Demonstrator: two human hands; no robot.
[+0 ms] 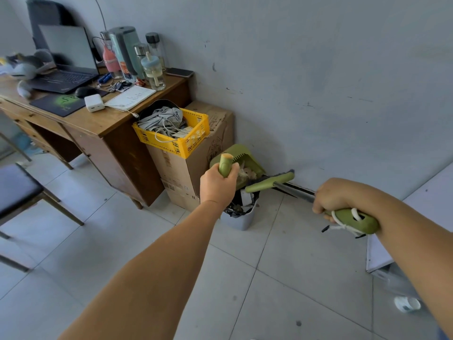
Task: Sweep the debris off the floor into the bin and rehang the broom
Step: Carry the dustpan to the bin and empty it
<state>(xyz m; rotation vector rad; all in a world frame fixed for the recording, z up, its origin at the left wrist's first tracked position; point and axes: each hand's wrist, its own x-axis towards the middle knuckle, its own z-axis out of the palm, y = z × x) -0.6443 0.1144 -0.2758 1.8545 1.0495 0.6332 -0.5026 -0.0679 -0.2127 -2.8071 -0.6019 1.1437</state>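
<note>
While left grip [218, 185] clenches dustpan [235, 158] handle and right grip [328, 200] clenches broom [272, 182], tipping over bin [241, 219]; steeper tilt risks scraps missing rim.

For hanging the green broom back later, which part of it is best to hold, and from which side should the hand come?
Grip the thick green handle end of the broom, where the right hand already holds it, coming from above with fingers wrapped around. That end is rounded and wide, and the white cord loop for hanging sits there. The thin metal shaft seems likely to give less hold.
</note>
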